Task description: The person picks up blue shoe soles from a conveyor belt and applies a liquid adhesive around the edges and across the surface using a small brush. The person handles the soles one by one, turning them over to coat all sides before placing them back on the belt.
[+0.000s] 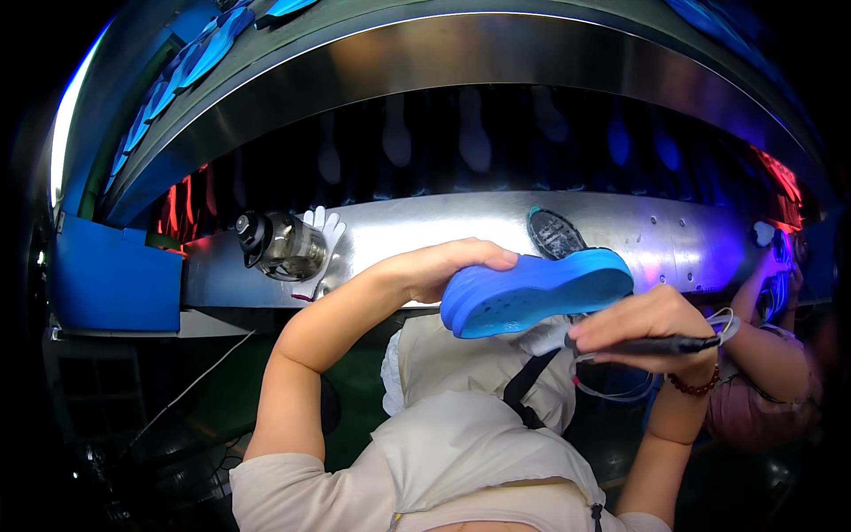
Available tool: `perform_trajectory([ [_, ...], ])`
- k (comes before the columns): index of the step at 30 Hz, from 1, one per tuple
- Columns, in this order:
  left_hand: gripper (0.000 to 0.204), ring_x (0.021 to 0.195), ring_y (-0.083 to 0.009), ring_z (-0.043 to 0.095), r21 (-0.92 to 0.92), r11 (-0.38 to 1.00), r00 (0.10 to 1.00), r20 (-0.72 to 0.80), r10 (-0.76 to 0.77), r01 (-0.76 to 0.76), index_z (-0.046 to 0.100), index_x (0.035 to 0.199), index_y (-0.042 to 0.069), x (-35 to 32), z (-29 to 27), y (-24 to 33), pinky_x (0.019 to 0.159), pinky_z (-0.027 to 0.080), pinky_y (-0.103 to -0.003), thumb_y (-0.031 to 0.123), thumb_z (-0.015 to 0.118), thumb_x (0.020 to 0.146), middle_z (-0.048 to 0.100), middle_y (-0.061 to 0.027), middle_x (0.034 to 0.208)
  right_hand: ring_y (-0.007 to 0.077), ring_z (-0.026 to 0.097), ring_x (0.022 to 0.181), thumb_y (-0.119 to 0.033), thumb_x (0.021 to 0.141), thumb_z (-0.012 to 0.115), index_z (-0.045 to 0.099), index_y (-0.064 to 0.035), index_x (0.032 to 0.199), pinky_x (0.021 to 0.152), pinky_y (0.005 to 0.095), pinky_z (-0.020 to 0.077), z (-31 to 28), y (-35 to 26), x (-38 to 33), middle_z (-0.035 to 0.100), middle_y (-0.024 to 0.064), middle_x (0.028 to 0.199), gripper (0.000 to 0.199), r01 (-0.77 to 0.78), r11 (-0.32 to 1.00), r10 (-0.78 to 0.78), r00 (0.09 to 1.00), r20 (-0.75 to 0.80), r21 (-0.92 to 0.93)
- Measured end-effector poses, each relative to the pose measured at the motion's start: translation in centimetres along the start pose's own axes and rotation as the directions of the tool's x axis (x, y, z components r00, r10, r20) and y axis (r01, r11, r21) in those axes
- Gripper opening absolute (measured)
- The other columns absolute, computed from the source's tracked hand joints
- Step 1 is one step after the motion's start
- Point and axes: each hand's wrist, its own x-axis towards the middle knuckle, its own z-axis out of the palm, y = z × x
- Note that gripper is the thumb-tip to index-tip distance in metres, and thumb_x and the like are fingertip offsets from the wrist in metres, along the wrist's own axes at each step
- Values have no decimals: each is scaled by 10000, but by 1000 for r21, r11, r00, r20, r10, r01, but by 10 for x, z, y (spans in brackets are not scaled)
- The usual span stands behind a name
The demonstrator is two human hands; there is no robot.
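Observation:
My left hand [452, 264] grips a blue foam shoe sole [541, 293] by its left end, thumb on the upper edge. The sole is tilted on its side in front of my body, one broad face turned toward me. My right hand [651, 321] is closed around a black pen-like tool [665, 345]. A thin pale cord [729, 326] loops by the tool's right end. That hand is just below the sole's right end; whether the tool's tip touches it I cannot tell. Beyond the sole, a dark oval dish-like thing [557, 233] lies on the metal bench [390, 226].
On the bench's left stand a clear bottle with a black lid [284, 248] and a white glove [330, 238]. Behind runs a dark slot with shoe-sole shapes [474, 133]. Blue soles [199, 62] lie on the upper belt. Another person's arm [771, 355] works at the right.

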Motion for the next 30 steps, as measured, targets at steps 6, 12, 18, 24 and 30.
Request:
perform_trajectory([
  [6,583,912,-250,585,-41,997,995,-79,62,-65,512,1165,-74,-13,-8,2,844,446,-311,364,548,782,570,-214,1091,252,638,899,8,720,663,653,-1,916,782,299,514,5,7,-13,653,144,950,197,-71,997,71,997,-27,-8],
  [12,590,995,-256,564,-22,986,977,-135,162,-167,494,1203,-32,-28,-19,2,865,449,-357,417,479,820,533,-195,1169,236,649,846,0,697,692,661,-10,891,757,281,516,20,30,-16,655,151,940,197,-57,993,84,956,-282,104],
  [18,745,1140,-289,472,-708,591,849,-21,528,-385,443,1258,42,5,-41,-34,992,335,-445,619,456,786,486,-150,1251,242,617,790,-5,622,704,674,-9,834,713,288,496,26,1,-4,672,117,845,214,87,996,-92,897,-433,-31],
  [24,892,1202,-326,400,-652,588,857,-204,473,-479,303,1338,49,60,-1,-45,1018,292,-482,739,184,787,398,-175,1313,209,611,768,9,658,657,659,5,851,685,285,479,44,49,23,631,137,856,193,-179,984,142,737,-661,12],
  [30,819,1149,-324,455,-585,552,787,-283,548,-594,353,1304,55,44,-16,-40,960,376,-492,694,186,819,462,-176,1244,205,617,729,-50,616,675,635,-63,756,658,302,460,57,0,15,629,63,733,146,13,947,-93,967,-236,-321],
])
